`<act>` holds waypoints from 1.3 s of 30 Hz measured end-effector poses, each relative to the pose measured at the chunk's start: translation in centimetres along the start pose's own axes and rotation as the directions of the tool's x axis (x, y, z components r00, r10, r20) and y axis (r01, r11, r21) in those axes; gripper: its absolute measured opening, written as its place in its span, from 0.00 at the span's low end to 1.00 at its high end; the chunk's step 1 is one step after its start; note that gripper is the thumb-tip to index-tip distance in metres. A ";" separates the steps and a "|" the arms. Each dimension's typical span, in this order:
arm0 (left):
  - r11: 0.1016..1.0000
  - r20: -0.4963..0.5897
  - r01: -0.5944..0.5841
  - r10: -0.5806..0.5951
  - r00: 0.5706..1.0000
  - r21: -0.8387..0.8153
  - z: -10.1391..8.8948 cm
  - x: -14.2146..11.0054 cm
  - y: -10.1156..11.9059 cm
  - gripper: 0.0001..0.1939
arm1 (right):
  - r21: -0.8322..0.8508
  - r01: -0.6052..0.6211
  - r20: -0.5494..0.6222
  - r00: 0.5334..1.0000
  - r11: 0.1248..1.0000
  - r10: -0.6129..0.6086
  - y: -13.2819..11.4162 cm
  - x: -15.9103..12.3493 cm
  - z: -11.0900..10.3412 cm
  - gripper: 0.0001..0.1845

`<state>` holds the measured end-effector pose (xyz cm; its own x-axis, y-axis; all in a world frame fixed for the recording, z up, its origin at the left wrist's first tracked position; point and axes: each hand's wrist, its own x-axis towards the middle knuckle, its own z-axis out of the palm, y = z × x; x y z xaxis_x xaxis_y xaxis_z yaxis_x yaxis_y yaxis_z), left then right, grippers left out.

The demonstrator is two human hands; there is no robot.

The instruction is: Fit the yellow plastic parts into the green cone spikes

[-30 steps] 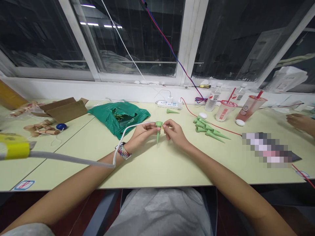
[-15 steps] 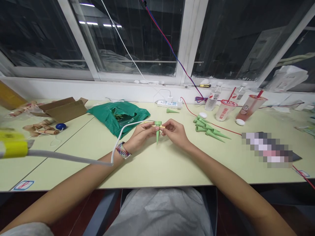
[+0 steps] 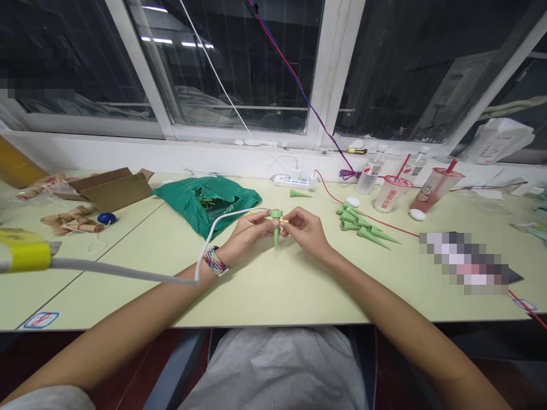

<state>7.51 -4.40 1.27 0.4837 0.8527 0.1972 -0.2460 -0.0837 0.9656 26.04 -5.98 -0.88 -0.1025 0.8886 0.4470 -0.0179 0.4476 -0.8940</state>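
Observation:
Upright between both hands is a green plastic spike (image 3: 276, 234), its wide cap at the top and its pointed end down. My left hand (image 3: 245, 238) has its fingers closed on the spike from the left. My right hand (image 3: 311, 234) pinches a small yellow piece (image 3: 285, 222) against the right side of the spike, just under the cap; its exact kind is too small to make out. More green spikes (image 3: 350, 218) lie in a loose pile to the right of my right hand. One single spike (image 3: 299, 194) lies farther back.
A torn green plastic bag (image 3: 177, 193) with green pieces inside lies behind my left hand. A white cable (image 3: 149, 277) crosses over my left forearm. Cups (image 3: 392, 195), bottles (image 3: 370, 173) and a power strip (image 3: 294, 181) stand at the back. Left are a cardboard box (image 3: 115, 191) and wooden toys (image 3: 72, 221).
The view has shifted very slightly. Both hands keep their hold around the spike, with no clear change in grip.

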 end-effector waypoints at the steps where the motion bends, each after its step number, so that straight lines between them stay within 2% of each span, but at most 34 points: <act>1: 1.000 -0.033 -0.001 0.000 0.999 -0.024 0.0 0.1 -0.1 0.18 | 0.005 -0.001 -0.009 1.000 1.000 0.001 0.0 0.1 0.0 0.14; 4: 0.994 -0.169 -0.006 -0.012 0.986 -0.106 0.1 0.6 -0.6 0.25 | -0.031 -0.031 -0.071 0.997 0.999 0.029 0.3 0.3 0.1 0.18; 6: 0.988 -0.223 -0.014 -0.021 0.975 -0.154 0.0 0.7 -0.9 0.26 | -0.136 -0.036 -0.110 0.994 0.990 0.020 0.6 0.3 0.1 0.21; 9: 0.983 -0.230 -0.024 -0.019 0.973 -0.183 0.0 0.7 -1.2 0.24 | -0.315 0.030 -0.074 0.996 0.949 -0.056 1.3 0.2 0.1 0.16; 11: 0.985 -0.219 -0.020 -0.018 0.976 -0.170 0.0 0.6 -1.2 0.23 | -0.375 0.087 -0.021 0.994 0.923 -0.103 1.8 0.2 -0.2 0.12; 15: 0.997 -0.253 -0.008 -0.012 0.967 -0.078 -0.4 0.7 -1.3 0.26 | -0.521 0.107 0.013 0.993 0.847 -0.117 3.2 0.8 -1.7 0.07; 17: 1.000 -0.276 0.005 -0.003 0.961 0.008 -0.8 0.7 -1.5 0.29 | -0.692 0.070 0.014 0.996 0.718 -0.083 4.2 1.8 -3.1 0.04; 19: 0.996 -0.284 0.009 0.018 0.959 0.092 -1.2 0.8 -1.8 0.29 | -0.842 0.008 0.003 1.000 0.540 -0.011 5.2 3.1 -4.5 0.02; 23: 0.993 -0.286 0.018 0.017 0.958 0.118 -1.8 1.1 -2.3 0.31 | -0.974 -0.047 -0.037 0.998 0.220 0.048 7.1 6.6 -6.6 0.10; 25: 0.994 -0.276 0.025 0.006 0.961 0.106 -1.9 1.1 -2.4 0.30 | -0.990 -0.072 -0.066 0.996 0.120 0.056 7.8 8.3 -7.0 0.13; 32: 0.998 -0.279 0.042 -0.024 0.960 0.057 -1.3 1.0 -2.0 0.19 | -0.987 -0.156 -0.154 0.985 0.033 0.077 8.9 11.6 -7.6 0.18; 39: 0.997 -0.269 0.062 -0.047 0.962 0.046 -1.1 0.8 -2.2 0.17 | -0.971 -0.240 -0.240 0.964 -0.015 0.111 9.4 12.8 -8.3 0.19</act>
<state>7.49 -2.96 -0.88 0.2514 0.9628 0.0988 -0.1767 -0.0548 0.9827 32.85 10.45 -3.35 0.1376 0.9306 0.3391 0.9903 -0.1230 -0.0643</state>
